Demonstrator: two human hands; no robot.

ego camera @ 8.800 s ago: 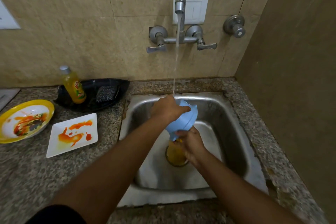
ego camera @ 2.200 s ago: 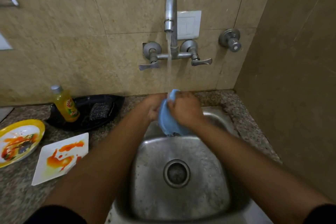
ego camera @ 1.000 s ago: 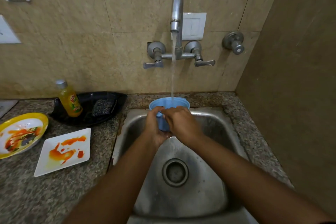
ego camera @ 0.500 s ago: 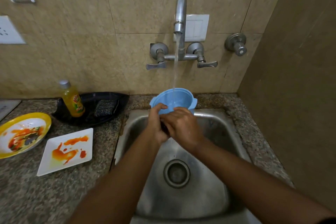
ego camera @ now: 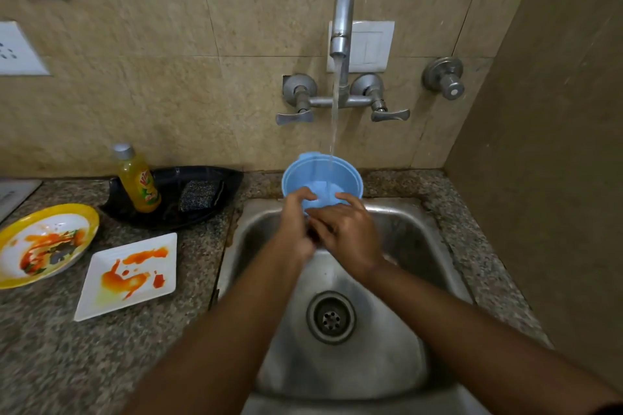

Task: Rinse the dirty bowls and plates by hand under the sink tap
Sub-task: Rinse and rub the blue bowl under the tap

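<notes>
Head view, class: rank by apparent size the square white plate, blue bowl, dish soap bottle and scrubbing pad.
1. square white plate
2. blue bowl, partly hidden by the hands
3. dish soap bottle
4. scrubbing pad
The plate lies nearer the camera, which flatters it.

Beige tiled wall (ego camera: 168,104); speckled granite counter (ego camera: 67,364); white switch plate (ego camera: 371,44).

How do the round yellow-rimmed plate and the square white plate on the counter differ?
The yellow-rimmed plate is round with a raised coloured rim; the square white plate is flat-edged, plain white and cornered. The yellow-rimmed plate lies at the picture's left edge, the square white plate nearer the sink. The yellow-rimmed plate carries dark bits among its orange smears; the square white plate shows only orange-red streaks. Both lie unrinsed on the granite counter.
</notes>
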